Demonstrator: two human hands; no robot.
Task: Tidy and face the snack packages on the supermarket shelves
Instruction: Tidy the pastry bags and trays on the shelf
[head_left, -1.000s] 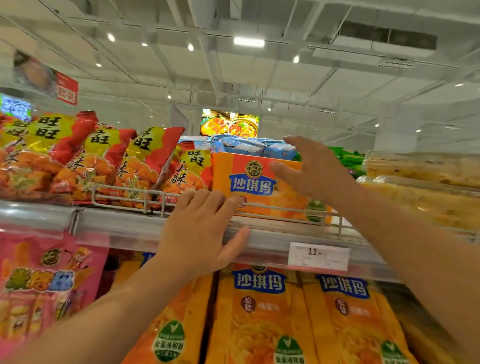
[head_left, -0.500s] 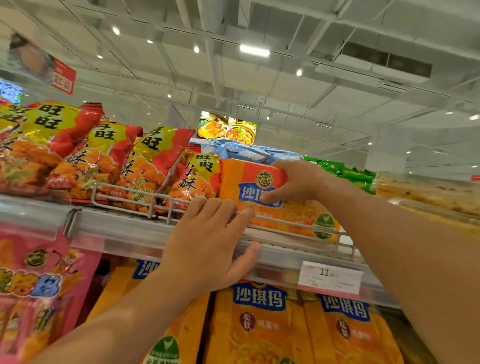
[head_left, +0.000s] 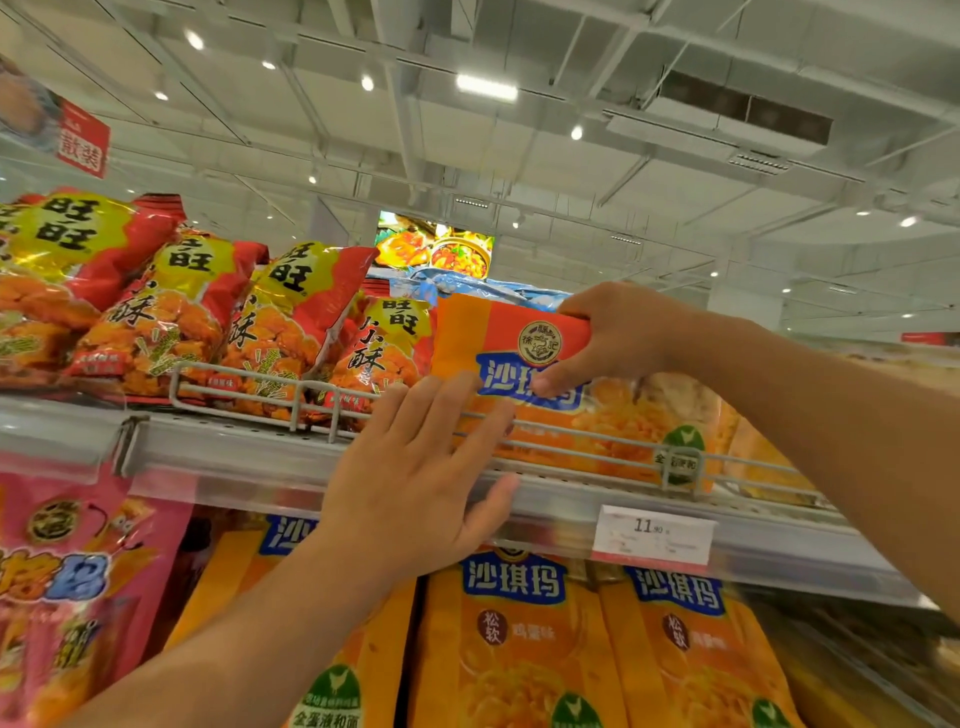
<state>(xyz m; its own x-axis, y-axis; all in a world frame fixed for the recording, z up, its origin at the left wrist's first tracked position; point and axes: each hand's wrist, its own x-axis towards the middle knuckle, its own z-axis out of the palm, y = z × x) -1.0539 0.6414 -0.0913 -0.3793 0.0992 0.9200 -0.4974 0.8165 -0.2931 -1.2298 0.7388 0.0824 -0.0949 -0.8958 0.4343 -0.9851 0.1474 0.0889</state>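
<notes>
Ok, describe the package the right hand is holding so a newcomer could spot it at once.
Look at the top shelf behind the wire rail. Right of the red and yellow snack bags stands an orange package, gripped at its top by the right hand. It alone there has a blue banner.

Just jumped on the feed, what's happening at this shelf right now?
A person is facing snacks on the top shelf. The right hand grips the top edge of an orange sachima package standing behind the wire shelf rail. The left hand rests open against the rail and shelf edge just below it. Red-and-yellow Want Want bags lean to its left.
</notes>
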